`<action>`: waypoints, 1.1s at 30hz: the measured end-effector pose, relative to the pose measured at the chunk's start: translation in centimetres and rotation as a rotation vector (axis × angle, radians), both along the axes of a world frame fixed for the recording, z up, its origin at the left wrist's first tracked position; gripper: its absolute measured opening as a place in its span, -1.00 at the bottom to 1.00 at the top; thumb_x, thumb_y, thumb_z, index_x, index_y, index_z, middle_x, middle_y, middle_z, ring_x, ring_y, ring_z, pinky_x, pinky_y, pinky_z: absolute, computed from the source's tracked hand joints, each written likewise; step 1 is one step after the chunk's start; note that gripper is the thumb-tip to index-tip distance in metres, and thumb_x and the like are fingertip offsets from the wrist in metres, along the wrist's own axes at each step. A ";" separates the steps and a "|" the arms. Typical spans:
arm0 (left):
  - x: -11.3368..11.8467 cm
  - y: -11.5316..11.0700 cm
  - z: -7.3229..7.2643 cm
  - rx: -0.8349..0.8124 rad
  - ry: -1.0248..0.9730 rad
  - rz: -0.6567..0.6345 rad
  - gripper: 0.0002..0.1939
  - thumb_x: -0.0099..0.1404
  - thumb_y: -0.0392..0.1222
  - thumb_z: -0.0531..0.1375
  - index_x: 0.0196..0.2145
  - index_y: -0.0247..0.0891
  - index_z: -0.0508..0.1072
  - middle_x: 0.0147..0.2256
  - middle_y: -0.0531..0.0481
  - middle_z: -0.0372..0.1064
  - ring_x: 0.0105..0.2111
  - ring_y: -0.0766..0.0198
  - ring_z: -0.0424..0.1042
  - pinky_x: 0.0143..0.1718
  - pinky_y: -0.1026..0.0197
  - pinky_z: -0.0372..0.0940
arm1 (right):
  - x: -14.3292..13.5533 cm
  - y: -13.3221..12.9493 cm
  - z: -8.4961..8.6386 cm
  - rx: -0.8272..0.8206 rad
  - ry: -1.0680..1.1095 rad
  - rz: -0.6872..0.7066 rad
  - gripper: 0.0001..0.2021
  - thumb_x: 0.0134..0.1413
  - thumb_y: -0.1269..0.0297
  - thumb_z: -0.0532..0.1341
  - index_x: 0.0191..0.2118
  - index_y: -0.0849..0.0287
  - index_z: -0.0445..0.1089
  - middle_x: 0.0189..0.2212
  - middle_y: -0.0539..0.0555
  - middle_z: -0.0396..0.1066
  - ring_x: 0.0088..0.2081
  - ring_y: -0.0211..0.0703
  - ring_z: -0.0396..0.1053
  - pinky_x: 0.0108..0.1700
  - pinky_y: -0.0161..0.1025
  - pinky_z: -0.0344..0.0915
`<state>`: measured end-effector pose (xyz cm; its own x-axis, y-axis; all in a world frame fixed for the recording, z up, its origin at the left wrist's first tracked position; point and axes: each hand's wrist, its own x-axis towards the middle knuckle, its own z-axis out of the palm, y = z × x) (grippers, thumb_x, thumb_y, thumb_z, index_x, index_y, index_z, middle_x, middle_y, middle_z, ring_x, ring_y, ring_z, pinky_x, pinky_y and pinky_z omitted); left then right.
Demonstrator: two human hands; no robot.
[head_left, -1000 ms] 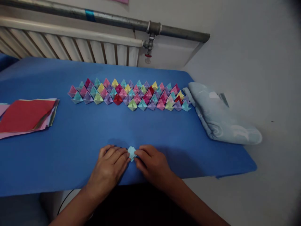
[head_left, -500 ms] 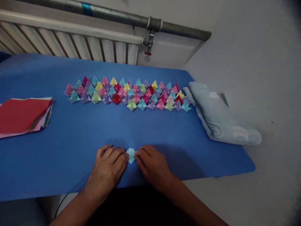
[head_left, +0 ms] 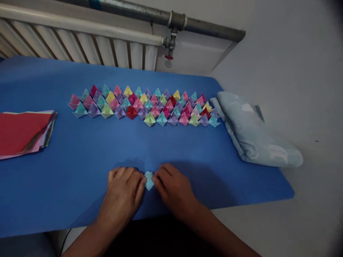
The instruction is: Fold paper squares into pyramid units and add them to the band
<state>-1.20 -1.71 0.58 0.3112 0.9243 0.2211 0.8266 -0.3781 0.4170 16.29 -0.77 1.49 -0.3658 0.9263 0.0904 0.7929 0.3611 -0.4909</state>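
Observation:
A small folded piece of light blue paper point(head_left: 149, 181) sits between my hands near the table's front edge, its lower end coming to a point. My left hand point(head_left: 123, 191) pinches its left side between thumb and fingers. On the right side, my right hand point(head_left: 174, 189) grips it the same way, with the fingers curled in. The fingertips hide the paper's side edges. Beyond my hands, rows of small folded paper shapes point(head_left: 131, 112) in pink, purple, blue, green, yellow and red stand close together.
A stack of coloured paper sheets point(head_left: 24, 132), red on top, lies at the left of the blue table point(head_left: 88, 150). A folded grey-blue cloth point(head_left: 249, 132) rests over the right edge by the wall. Behind the table are a radiator point(head_left: 80, 46) and a metal pipe point(head_left: 214, 30).
Both hands stay on the light blue paper, which now sits slightly lower in view. The fingers have shifted a little on its sides. The camera view has tilted slightly.

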 end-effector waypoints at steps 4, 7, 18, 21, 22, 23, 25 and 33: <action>0.5 0.0 0.5 -0.046 0.022 0.041 -0.68 0.42 -0.18 -0.03 -0.43 -0.24 0.40 -0.45 0.00 0.35 -0.37 0.13 0.29 -0.20 0.02 0.05 | -0.2 0.1 0.1 -0.012 -0.049 -0.013 -0.89 0.22 0.36 0.16 -0.35 0.19 0.37 -0.34 0.07 0.39 -0.36 -0.21 0.33 -0.33 -0.29 0.22; 0.8 0.0 0.8 -0.060 0.045 0.081 -0.69 0.41 -0.18 -0.03 -0.45 -0.23 0.39 -0.47 0.00 0.34 -0.40 0.12 0.31 -0.24 0.03 0.05 | -0.4 0.3 0.1 -0.011 -0.094 -0.023 -0.90 0.20 0.37 0.18 -0.36 0.19 0.36 -0.36 0.07 0.39 -0.38 -0.20 0.32 -0.37 -0.29 0.18; 0.7 -1.4 -0.7 0.240 0.066 -0.030 -0.70 0.42 -0.32 -0.05 -0.16 -0.24 0.48 -0.21 -0.10 0.49 -0.24 0.11 0.42 -0.13 -0.01 0.16 | -0.6 0.9 0.8 -0.073 -0.167 -0.035 -0.90 0.19 0.35 0.19 -0.37 0.17 0.34 -0.37 0.03 0.37 -0.40 -0.22 0.30 -0.42 -0.29 0.07; 0.4 -2.3 -0.8 0.293 0.096 -0.087 -0.64 0.42 -0.38 -0.09 -0.08 -0.28 0.47 -0.14 -0.12 0.50 -0.14 0.10 0.43 -0.01 -0.05 0.14 | -0.7 0.7 0.7 -0.069 -0.161 -0.034 -0.89 0.20 0.35 0.18 -0.38 0.17 0.33 -0.36 0.03 0.37 -0.40 -0.22 0.29 -0.41 -0.28 0.06; 0.4 -2.5 -0.8 0.298 0.111 -0.088 -0.63 0.41 -0.39 -0.10 -0.05 -0.29 0.46 -0.12 -0.12 0.50 -0.13 0.09 0.43 0.00 -0.06 0.13 | -0.6 0.7 0.7 -0.064 -0.152 -0.034 -0.89 0.20 0.34 0.18 -0.37 0.18 0.34 -0.35 0.04 0.37 -0.39 -0.22 0.29 -0.40 -0.27 0.07; 0.3 -2.7 -0.7 0.300 0.122 -0.085 -0.61 0.42 -0.40 -0.12 -0.03 -0.30 0.45 -0.11 -0.12 0.50 -0.13 0.09 0.43 0.01 -0.07 0.13 | -0.5 0.7 0.7 -0.057 -0.142 -0.032 -0.88 0.21 0.34 0.18 -0.37 0.18 0.34 -0.36 0.04 0.37 -0.37 -0.20 0.28 -0.37 -0.27 0.09; 0.3 -3.0 -0.6 0.301 0.134 -0.080 -0.59 0.42 -0.39 -0.14 -0.01 -0.31 0.45 -0.10 -0.12 0.51 -0.12 0.07 0.42 0.01 -0.07 0.12 | -0.3 0.7 0.7 -0.045 -0.115 -0.023 -0.88 0.20 0.33 0.19 -0.37 0.18 0.35 -0.36 0.04 0.37 -0.33 -0.17 0.28 -0.28 -0.24 0.12; -0.1 -3.3 -1.7 0.293 0.127 -0.065 -0.60 0.42 -0.39 -0.12 0.04 -0.31 0.41 -0.05 -0.13 0.49 -0.08 0.08 0.41 0.07 -0.07 0.09 | 0.7 1.7 0.7 -0.134 0.037 -0.073 -0.90 0.04 0.34 0.32 -0.37 0.11 0.38 -0.23 -0.03 0.39 -0.15 -0.12 0.27 -0.13 -0.15 0.04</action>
<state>-1.28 -5.04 -1.13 0.4094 0.8045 0.4303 0.8354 -0.5201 0.1776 17.00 0.89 2.22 -0.2956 0.9550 -0.0238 0.7953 0.2322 -0.5600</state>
